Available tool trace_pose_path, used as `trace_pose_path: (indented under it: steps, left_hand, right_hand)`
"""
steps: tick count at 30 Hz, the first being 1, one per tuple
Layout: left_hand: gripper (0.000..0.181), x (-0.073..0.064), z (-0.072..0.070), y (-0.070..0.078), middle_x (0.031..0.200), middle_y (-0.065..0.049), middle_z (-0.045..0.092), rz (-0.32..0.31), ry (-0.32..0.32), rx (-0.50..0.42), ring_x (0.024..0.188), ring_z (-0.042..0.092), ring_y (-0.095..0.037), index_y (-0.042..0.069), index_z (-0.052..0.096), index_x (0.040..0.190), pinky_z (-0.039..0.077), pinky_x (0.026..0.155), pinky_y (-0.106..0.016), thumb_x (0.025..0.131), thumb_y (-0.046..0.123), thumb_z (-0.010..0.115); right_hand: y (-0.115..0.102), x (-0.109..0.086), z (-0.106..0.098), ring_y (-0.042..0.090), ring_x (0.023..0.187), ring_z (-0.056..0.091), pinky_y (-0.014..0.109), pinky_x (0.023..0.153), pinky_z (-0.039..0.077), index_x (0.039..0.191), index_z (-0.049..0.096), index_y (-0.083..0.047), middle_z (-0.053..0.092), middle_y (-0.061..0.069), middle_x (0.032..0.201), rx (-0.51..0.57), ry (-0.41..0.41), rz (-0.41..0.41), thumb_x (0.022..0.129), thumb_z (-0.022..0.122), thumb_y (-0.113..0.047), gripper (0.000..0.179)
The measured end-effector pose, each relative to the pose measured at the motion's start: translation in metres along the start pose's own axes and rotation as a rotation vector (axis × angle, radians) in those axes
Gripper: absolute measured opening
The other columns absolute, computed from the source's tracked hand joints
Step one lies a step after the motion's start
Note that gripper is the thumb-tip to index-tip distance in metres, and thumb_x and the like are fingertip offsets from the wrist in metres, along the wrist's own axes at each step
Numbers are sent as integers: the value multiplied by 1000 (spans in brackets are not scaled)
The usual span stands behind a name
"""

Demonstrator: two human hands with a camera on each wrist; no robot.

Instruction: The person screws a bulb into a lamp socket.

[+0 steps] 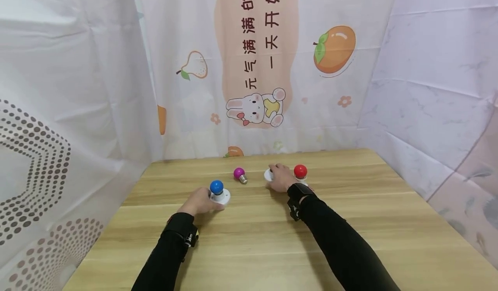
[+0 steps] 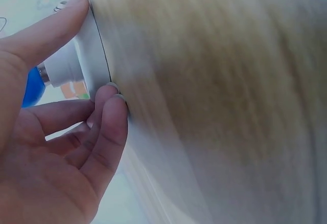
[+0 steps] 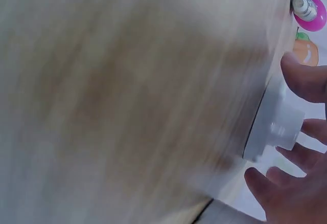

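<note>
A blue bulb (image 1: pixel 216 187) stands upright in a round white lamp holder (image 1: pixel 224 197) on the left part of the table. My left hand (image 1: pixel 198 202) grips that holder's base by its edge, thumb on one side and fingertips on the other, as the left wrist view shows. Over another white lamp holder (image 3: pixel 273 124), with no bulb in it, my right hand (image 1: pixel 281 178) is spread. Its thumb is right at the base's rim, and the lower fingers stand a little apart from it. Just right of that hand, a red bulb (image 1: pixel 300 171) sits in a holder partly hidden by the wrist.
A magenta bulb (image 1: pixel 239 173) lies on its side between the hands, its metal screw end pointing toward the front right. The wooden table (image 1: pixel 249 235) runs back to a printed curtain (image 1: pixel 194 109), with more curtains hanging at both sides.
</note>
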State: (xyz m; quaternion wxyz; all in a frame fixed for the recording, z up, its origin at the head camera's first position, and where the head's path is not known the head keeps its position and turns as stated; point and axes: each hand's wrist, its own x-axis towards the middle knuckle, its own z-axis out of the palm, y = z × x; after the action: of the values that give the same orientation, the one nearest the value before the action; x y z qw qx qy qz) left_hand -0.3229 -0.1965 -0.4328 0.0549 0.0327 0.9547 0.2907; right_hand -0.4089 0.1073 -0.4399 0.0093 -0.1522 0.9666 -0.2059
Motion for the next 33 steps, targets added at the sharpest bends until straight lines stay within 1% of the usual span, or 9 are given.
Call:
trace_pose_path:
  steps: [5,8,13,17,21,23,27,30,33]
  left_hand:
    - [61,-1,-1,2,109,-17,69,-10,2,3,81,54,-24,-8,64,116,48,75,-38,77,31,90]
    - [59,0,-1,2,107,-17,69,-16,11,-9,80,54,-24,-8,65,113,47,74,-37,76,30,91]
    - [57,0,0,-1,108,-20,69,-29,27,-28,83,56,-25,-8,64,111,50,78,-41,77,29,90]
    - [57,1,0,-3,111,-21,69,-35,39,-37,87,59,-25,-8,65,112,51,82,-43,77,29,90]
    - [58,1,-2,-6,109,-21,69,-34,37,-34,86,60,-26,-10,64,113,51,81,-43,78,29,89]
    - [59,1,-3,-8,106,-20,69,-35,35,-25,85,60,-26,-11,63,115,52,80,-44,80,29,88]
    - [62,1,-5,-10,108,-21,68,-51,34,-15,86,60,-27,-12,61,118,52,83,-45,81,31,87]
    - [64,1,-6,-12,113,-25,67,-35,31,-3,89,60,-27,-13,60,120,51,85,-47,82,31,86]
    - [64,0,-8,-14,114,-26,67,-13,27,-5,89,60,-28,-15,59,121,51,84,-46,83,30,85]
  right_hand:
    - [-2,-5,-7,45,130,47,55,102,44,145,49,0,45,25,145,-6,-31,10,90,77,-24,66]
    - [-2,-9,-9,44,123,51,53,98,46,143,51,-1,50,24,138,-5,-36,8,90,77,-22,63]
    - [-2,-14,-9,34,113,58,45,95,48,139,50,-2,60,17,132,4,-57,-11,90,78,-20,59]
    - [-2,-17,-10,31,108,59,44,93,48,135,52,-3,62,16,127,-1,-65,-45,88,80,-20,58]
    - [-3,-20,-10,30,108,59,43,94,48,134,53,-3,61,17,126,-12,-77,-73,87,81,-21,58]
    - [-3,-22,-10,30,112,58,43,96,48,136,53,-3,60,17,128,-17,-85,-81,88,81,-22,59]
    - [-3,-29,-10,31,122,56,44,101,46,140,52,-3,59,15,134,-23,-91,-84,88,81,-23,63]
    - [-4,-34,-10,32,125,55,46,102,45,140,52,-3,58,16,136,-20,-91,-95,87,82,-23,65]
    - [-5,-39,-10,33,124,56,46,102,46,141,52,-3,58,17,136,-19,-94,-113,86,83,-23,66]
